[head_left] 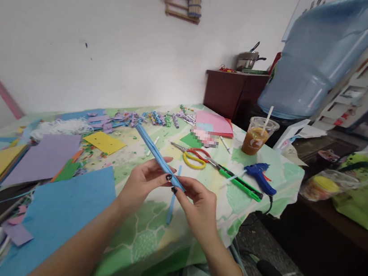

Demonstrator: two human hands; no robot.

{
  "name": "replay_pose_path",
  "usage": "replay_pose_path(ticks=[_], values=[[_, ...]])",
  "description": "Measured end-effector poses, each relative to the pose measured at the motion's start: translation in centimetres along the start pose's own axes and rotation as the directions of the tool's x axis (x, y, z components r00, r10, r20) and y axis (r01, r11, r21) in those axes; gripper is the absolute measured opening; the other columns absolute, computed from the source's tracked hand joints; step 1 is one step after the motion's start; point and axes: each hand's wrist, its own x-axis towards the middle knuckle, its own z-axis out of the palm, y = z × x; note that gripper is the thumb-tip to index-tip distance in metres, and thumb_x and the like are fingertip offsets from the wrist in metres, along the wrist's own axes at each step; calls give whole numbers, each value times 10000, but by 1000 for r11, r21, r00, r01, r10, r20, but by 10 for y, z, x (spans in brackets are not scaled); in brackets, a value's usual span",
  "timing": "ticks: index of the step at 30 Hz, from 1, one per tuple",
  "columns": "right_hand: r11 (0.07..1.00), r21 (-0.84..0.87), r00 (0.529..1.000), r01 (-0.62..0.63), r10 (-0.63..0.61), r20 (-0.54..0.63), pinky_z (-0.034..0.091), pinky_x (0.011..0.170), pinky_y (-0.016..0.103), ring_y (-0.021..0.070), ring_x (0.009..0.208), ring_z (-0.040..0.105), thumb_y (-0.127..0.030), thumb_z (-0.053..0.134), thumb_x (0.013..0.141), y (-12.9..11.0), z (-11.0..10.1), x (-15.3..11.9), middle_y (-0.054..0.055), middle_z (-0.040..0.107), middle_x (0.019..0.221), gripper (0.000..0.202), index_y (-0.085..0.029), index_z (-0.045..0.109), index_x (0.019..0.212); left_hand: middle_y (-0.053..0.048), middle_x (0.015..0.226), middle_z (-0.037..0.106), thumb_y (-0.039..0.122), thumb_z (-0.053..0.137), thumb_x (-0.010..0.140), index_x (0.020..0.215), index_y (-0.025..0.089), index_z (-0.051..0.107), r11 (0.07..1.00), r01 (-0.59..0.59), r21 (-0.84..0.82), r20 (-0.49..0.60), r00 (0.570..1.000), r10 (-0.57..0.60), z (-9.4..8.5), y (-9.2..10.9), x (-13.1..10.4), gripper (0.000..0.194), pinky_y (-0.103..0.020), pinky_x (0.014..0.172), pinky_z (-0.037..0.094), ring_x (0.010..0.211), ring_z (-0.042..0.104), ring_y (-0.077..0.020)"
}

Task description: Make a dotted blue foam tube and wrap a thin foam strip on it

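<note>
A long, narrow bundle of blue paper strips (153,150) is held slantwise over the table, its far end pointing up and left. My left hand (142,180) pinches it below the middle, thumb on top. At its near end, my right hand (197,203) grips it between thumb and fingers, close beside the left fingertips. Beneath the hands a loose blue strip (170,211) lies on the green patterned tablecloth (144,237). Beyond them rest scissors (195,157) with red and yellow handles and a green utility knife (240,184).
Blue paper (68,213), purple paper (46,156) and yellow paper (105,142) cover the left side. Curled paper pieces (159,118) lie along the back. To the right are a blue glue gun (261,176), a cup with a straw (255,140) and a large water bottle (319,61).
</note>
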Motion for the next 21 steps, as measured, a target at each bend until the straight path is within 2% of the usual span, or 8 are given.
replay_pose_path(ticks=[4, 10, 15, 21], values=[[1000, -18, 1000, 16, -16, 3, 589, 777, 338, 198, 816, 703, -204, 653, 787, 4, -2, -2, 54, 744, 921, 181, -200, 712, 957, -81, 958, 710, 221, 765, 716, 1123, 147, 643, 999, 24, 34, 22, 999, -25, 0, -1, 1, 431, -366, 815, 568, 885, 671, -218], [991, 134, 999, -16, 12, 36, 572, 841, 376, 207, 857, 700, -195, 655, 775, 7, -4, -3, 64, 738, 989, 251, -201, 712, 1020, -53, 916, 714, 216, 773, 707, 1123, 154, 640, 1000, 29, -4, -22, 999, -29, 1, 1, 1, 441, -351, 782, 588, 823, 678, -188], [964, 247, 994, -102, 110, -19, 576, 747, 348, 198, 776, 690, -236, 703, 725, 3, 2, -2, 61, 749, 884, 199, -195, 735, 917, -53, 919, 704, 214, 767, 715, 1109, 152, 647, 1000, -6, 15, -38, 999, 6, 2, -1, 1, 416, -331, 772, 590, 824, 671, -179], [948, 311, 987, -73, 113, -113, 579, 691, 338, 187, 700, 686, -209, 690, 714, 1, 12, -4, 36, 741, 756, 153, -206, 742, 858, -38, 875, 705, 213, 792, 685, 1063, 161, 661, 999, -26, -23, -89, 996, 24, 4, -3, 1, 403, -304, 716, 599, 790, 673, -172]])
